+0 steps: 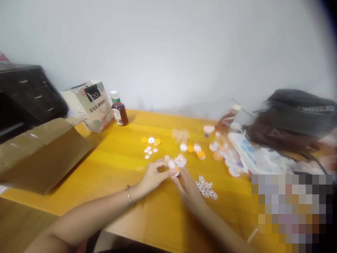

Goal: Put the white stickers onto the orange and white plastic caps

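Observation:
Near the middle of the table, my left hand (155, 174) and my right hand (187, 188) meet around a small white-and-orange plastic piece (172, 165). Fingers of both hands are closed on it, and its exact kind is blurred. Just beyond the fingertips lies a cluster of white openwork discs (180, 161). White openwork oval pieces (206, 188) lie in a pile to the right of my right hand. Several small white round pieces (150, 152) are spread beyond my left hand, with yellow and white rings (151, 140) behind them.
An open cardboard box (52, 154) takes up the table's left side, before a paper bag (92, 107) and a dark sauce bottle (120, 111). Orange and white discs (200, 155) lie further back. On the right are plastic parts, a tilted bottle (228, 117) and a black bag (297, 116).

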`<state>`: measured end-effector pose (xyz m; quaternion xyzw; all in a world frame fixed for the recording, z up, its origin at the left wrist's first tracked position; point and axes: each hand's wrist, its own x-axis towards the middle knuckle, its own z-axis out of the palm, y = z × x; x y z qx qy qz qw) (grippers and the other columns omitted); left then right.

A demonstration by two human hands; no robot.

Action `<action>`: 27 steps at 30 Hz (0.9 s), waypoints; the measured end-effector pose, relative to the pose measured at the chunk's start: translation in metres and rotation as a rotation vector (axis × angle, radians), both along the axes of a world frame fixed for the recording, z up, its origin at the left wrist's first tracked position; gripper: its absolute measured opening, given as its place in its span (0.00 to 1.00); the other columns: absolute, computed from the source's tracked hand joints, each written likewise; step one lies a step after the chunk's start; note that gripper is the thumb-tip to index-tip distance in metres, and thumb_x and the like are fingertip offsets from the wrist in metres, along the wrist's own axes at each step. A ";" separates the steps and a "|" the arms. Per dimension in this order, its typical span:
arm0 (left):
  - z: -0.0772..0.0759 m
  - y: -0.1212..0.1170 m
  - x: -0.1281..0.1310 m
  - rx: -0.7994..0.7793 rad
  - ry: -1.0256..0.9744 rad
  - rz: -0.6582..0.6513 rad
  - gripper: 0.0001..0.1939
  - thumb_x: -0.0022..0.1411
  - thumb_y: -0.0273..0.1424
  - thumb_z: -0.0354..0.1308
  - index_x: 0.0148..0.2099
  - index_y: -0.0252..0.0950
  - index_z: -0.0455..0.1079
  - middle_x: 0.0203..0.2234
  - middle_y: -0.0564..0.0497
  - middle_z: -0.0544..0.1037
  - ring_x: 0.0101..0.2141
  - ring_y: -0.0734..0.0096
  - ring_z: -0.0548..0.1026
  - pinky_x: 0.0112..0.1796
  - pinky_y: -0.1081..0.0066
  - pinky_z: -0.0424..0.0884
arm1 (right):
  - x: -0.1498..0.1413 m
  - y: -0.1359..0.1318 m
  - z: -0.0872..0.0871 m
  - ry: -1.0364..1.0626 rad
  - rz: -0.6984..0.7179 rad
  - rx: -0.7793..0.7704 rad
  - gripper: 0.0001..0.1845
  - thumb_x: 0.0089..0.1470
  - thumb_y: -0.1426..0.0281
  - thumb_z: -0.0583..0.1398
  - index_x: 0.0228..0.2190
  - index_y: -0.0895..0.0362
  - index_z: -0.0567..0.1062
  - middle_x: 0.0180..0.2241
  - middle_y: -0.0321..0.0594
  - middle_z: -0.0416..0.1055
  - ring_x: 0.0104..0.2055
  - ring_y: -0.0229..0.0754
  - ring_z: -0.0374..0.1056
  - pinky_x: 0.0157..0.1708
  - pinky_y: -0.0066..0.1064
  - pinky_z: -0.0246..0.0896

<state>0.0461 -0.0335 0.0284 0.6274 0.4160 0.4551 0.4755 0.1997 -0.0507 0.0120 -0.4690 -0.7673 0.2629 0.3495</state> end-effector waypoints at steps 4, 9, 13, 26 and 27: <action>0.001 0.004 -0.003 0.059 0.117 -0.181 0.13 0.60 0.35 0.52 0.42 0.35 0.72 0.38 0.48 0.76 0.40 0.65 0.72 0.44 0.67 0.66 | 0.005 0.008 -0.001 0.111 0.014 -0.096 0.13 0.52 0.67 0.55 0.40 0.56 0.68 0.38 0.42 0.71 0.38 0.43 0.67 0.40 0.35 0.64; -0.005 -0.007 -0.001 0.110 0.337 -0.230 0.24 0.63 0.36 0.46 0.61 0.42 0.51 0.58 0.48 0.58 0.57 0.62 0.57 0.57 0.58 0.52 | 0.007 0.011 -0.005 0.252 0.008 -0.120 0.20 0.46 0.72 0.57 0.44 0.56 0.65 0.42 0.42 0.71 0.42 0.43 0.68 0.43 0.35 0.64; -0.006 -0.012 -0.004 0.124 0.443 -0.233 0.29 0.63 0.39 0.45 0.63 0.44 0.42 0.61 0.52 0.46 0.60 0.62 0.47 0.59 0.57 0.46 | 0.018 0.017 0.005 0.213 -0.062 -0.151 0.13 0.46 0.68 0.58 0.37 0.55 0.64 0.33 0.39 0.72 0.34 0.41 0.70 0.36 0.33 0.66; 0.017 -0.009 -0.064 0.325 0.570 -0.345 0.17 0.63 0.29 0.47 0.53 0.44 0.62 0.59 0.50 0.54 0.58 0.63 0.54 0.56 0.56 0.55 | 0.126 0.057 0.013 -0.650 -0.604 -0.243 0.13 0.46 0.59 0.54 0.30 0.56 0.63 0.24 0.40 0.68 0.25 0.44 0.66 0.22 0.29 0.51; 0.015 -0.009 -0.068 0.334 0.576 -0.337 0.17 0.63 0.29 0.47 0.53 0.44 0.63 0.59 0.50 0.55 0.57 0.63 0.56 0.55 0.56 0.56 | 0.128 0.059 0.010 -0.668 -0.617 -0.245 0.14 0.47 0.60 0.53 0.32 0.57 0.63 0.25 0.42 0.69 0.26 0.45 0.66 0.23 0.29 0.51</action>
